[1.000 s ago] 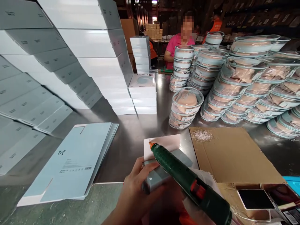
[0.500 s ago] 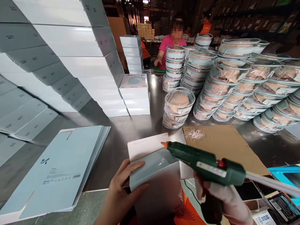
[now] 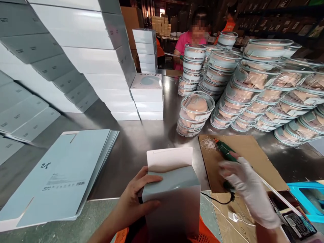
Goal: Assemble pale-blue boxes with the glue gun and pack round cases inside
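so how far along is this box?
Done: glue gun is laid on the cardboard sheet, right hand on it. In hand: left hand grips the erected box. Left: its white flap stands open; a stack of flat blanks waits.

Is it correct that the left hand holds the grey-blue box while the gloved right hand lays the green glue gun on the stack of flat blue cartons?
Not quite. In the head view the right hand lays the glue gun on the brown cardboard sheet. The left hand does hold the box.
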Demonstrator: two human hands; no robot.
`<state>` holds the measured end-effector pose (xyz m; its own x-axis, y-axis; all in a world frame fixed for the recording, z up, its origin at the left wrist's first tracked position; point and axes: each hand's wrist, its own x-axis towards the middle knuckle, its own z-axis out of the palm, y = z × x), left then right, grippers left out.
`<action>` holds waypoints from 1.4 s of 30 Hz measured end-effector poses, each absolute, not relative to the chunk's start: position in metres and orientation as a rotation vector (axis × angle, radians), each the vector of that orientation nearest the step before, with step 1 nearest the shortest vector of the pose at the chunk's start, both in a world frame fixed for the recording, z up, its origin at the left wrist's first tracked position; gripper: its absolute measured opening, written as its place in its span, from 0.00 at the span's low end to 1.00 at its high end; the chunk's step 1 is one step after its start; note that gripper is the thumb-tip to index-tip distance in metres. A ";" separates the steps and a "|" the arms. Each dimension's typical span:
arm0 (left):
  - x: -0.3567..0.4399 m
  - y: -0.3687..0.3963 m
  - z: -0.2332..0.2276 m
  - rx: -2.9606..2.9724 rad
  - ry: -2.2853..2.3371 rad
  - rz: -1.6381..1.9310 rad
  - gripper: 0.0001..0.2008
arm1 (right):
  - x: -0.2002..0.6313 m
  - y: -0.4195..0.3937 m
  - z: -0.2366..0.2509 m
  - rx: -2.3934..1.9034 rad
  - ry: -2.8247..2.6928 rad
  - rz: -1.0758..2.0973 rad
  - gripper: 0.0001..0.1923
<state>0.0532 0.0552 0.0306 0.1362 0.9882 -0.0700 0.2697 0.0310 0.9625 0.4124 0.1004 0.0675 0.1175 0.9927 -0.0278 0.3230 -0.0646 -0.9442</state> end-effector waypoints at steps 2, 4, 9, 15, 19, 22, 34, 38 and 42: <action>0.055 0.052 0.022 1.470 1.306 0.981 0.21 | 0.371 0.104 0.063 -1.131 -1.424 1.370 0.58; 0.056 0.047 0.011 1.478 1.331 1.078 0.20 | 0.341 0.107 0.056 -0.831 -1.491 1.608 0.60; 0.065 0.043 0.005 1.505 1.257 1.294 0.16 | 0.334 0.101 0.042 -0.697 -1.730 1.476 0.48; 0.069 0.054 0.009 1.498 1.058 1.415 0.27 | 0.336 0.102 0.044 -0.844 -2.209 0.998 0.43; 0.053 0.060 0.013 1.644 1.014 1.222 0.22 | 0.325 0.110 0.049 -0.663 -2.228 1.007 0.38; 0.044 0.063 0.020 1.672 1.031 1.116 0.21 | 0.323 0.117 0.051 -0.527 -2.255 1.018 0.35; 0.047 0.063 0.040 1.575 1.220 0.951 0.25 | 0.325 0.128 0.058 -0.407 -2.339 0.996 0.27; 0.032 0.064 0.038 1.565 1.275 1.046 0.22 | 0.331 0.123 0.059 -0.586 -2.170 1.197 0.32; 0.015 0.057 0.011 1.228 1.692 1.462 0.21 | 0.338 0.119 0.058 -0.903 -1.569 1.387 0.35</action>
<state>0.0147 0.0570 0.0115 -0.4065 0.9035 0.1361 0.2654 -0.0258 0.9638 0.3382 0.1185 0.0580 -0.3928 0.9112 0.1238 -0.0109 0.1300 -0.9915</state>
